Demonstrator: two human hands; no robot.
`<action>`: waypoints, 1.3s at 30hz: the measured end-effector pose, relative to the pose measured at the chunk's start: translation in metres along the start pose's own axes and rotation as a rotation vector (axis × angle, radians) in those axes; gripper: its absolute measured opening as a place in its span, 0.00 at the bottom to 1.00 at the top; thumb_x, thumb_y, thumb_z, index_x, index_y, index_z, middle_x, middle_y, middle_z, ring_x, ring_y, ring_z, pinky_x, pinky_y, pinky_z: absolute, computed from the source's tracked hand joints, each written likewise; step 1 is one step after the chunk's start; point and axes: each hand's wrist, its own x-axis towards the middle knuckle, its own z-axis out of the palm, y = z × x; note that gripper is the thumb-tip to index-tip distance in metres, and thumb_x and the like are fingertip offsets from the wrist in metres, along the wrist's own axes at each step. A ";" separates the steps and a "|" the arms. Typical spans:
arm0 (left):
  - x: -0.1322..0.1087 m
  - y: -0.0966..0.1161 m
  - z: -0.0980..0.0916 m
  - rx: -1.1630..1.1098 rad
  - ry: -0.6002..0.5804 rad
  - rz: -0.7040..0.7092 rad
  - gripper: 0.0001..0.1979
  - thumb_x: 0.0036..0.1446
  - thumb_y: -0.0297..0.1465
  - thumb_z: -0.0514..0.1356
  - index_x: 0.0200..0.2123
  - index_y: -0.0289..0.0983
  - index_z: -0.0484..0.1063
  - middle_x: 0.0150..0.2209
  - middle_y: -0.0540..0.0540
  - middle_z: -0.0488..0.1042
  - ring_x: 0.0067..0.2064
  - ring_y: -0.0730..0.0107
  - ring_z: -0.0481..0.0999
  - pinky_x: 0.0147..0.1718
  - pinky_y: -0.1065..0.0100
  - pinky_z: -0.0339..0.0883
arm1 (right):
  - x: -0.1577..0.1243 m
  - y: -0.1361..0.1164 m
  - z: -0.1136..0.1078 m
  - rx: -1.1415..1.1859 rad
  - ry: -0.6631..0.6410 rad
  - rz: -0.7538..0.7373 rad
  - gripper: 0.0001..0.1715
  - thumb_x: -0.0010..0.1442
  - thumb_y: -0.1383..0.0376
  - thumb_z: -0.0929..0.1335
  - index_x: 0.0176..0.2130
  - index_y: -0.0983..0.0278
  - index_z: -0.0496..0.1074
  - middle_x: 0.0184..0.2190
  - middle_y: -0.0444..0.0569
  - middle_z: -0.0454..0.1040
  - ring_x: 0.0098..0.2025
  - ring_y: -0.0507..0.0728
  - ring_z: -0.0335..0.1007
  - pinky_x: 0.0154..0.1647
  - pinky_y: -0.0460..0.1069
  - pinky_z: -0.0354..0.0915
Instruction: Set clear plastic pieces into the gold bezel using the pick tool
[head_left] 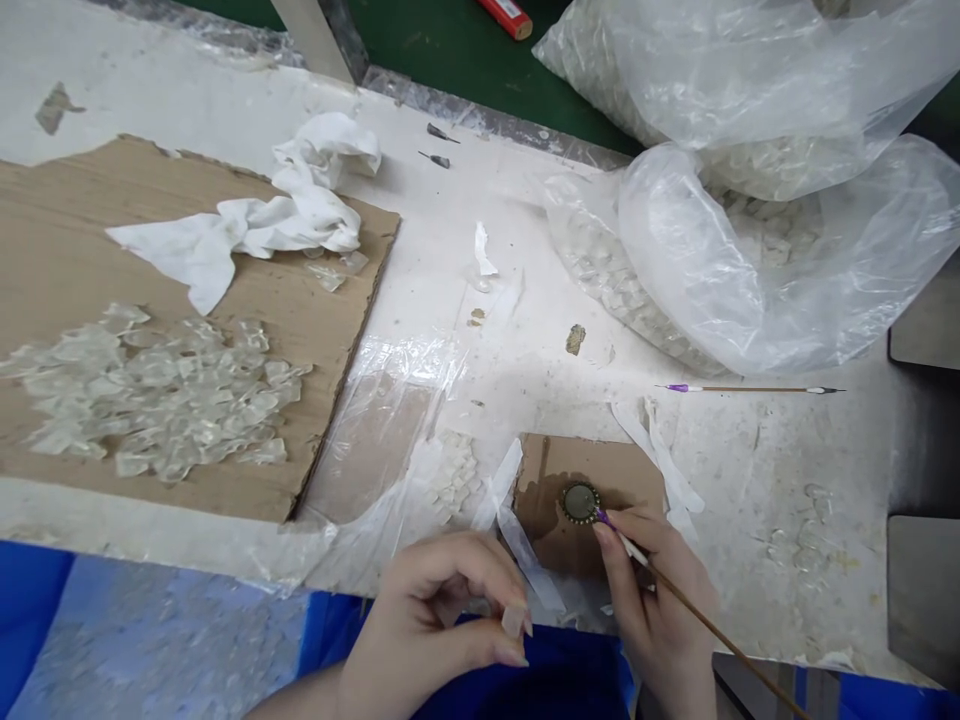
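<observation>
Wooden stick (716, 630) pinched in right hand (664, 590), tip at round disc (580, 503) | left hand (442, 610) pinching clear piece (514, 620), not set down | loose pile (165, 390) remains, left.

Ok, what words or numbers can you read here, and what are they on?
None can be read.
Small white label on the red, blocky object at the top edge: too small and blurred to read.
I see no writing on the clear plastic bags or the thin brown-handled stick in the right hand.
</observation>
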 end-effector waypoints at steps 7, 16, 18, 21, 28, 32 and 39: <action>-0.004 -0.001 -0.001 0.047 -0.018 -0.031 0.06 0.56 0.33 0.74 0.31 0.38 0.84 0.26 0.45 0.85 0.25 0.68 0.85 0.26 0.75 0.81 | -0.007 -0.026 0.005 0.518 0.177 0.160 0.07 0.69 0.71 0.66 0.40 0.61 0.73 0.20 0.42 0.69 0.18 0.52 0.65 0.17 0.47 0.61; -0.008 -0.002 0.000 0.177 -0.013 0.029 0.07 0.58 0.33 0.73 0.30 0.37 0.82 0.26 0.44 0.86 0.26 0.66 0.86 0.27 0.74 0.81 | -0.004 -0.040 0.002 0.537 -0.007 0.134 0.07 0.71 0.69 0.65 0.40 0.60 0.71 0.20 0.40 0.66 0.17 0.51 0.62 0.18 0.46 0.62; -0.008 -0.002 0.000 0.180 -0.018 0.040 0.06 0.58 0.32 0.73 0.31 0.38 0.82 0.27 0.45 0.86 0.27 0.67 0.86 0.28 0.75 0.81 | -0.006 -0.037 0.003 0.531 -0.021 0.124 0.07 0.70 0.70 0.65 0.40 0.60 0.71 0.19 0.39 0.66 0.18 0.51 0.63 0.19 0.46 0.63; -0.009 -0.001 0.000 0.216 -0.023 0.066 0.05 0.60 0.32 0.72 0.32 0.39 0.81 0.27 0.46 0.86 0.27 0.67 0.86 0.28 0.75 0.81 | -0.006 -0.036 0.003 0.532 -0.054 0.128 0.08 0.69 0.72 0.65 0.40 0.59 0.70 0.20 0.39 0.65 0.18 0.51 0.63 0.20 0.46 0.64; -0.012 0.006 -0.006 0.472 -0.129 0.284 0.01 0.66 0.28 0.66 0.39 0.38 0.79 0.30 0.45 0.84 0.29 0.67 0.85 0.28 0.73 0.81 | -0.004 -0.042 0.007 0.493 -0.083 0.073 0.13 0.66 0.76 0.64 0.43 0.58 0.69 0.22 0.41 0.68 0.19 0.53 0.65 0.18 0.48 0.65; -0.011 0.010 -0.010 0.617 -0.191 0.365 0.04 0.68 0.25 0.63 0.43 0.38 0.77 0.32 0.43 0.85 0.30 0.66 0.85 0.29 0.71 0.82 | -0.007 -0.048 0.007 0.344 -0.079 0.071 0.15 0.65 0.76 0.65 0.45 0.57 0.69 0.25 0.45 0.75 0.21 0.55 0.70 0.20 0.49 0.70; -0.010 0.002 -0.005 0.512 -0.150 0.290 0.03 0.67 0.29 0.64 0.38 0.36 0.77 0.29 0.45 0.84 0.28 0.69 0.84 0.29 0.75 0.80 | -0.003 -0.042 0.007 0.451 -0.046 0.046 0.10 0.69 0.74 0.63 0.42 0.59 0.69 0.21 0.41 0.69 0.18 0.54 0.65 0.17 0.48 0.66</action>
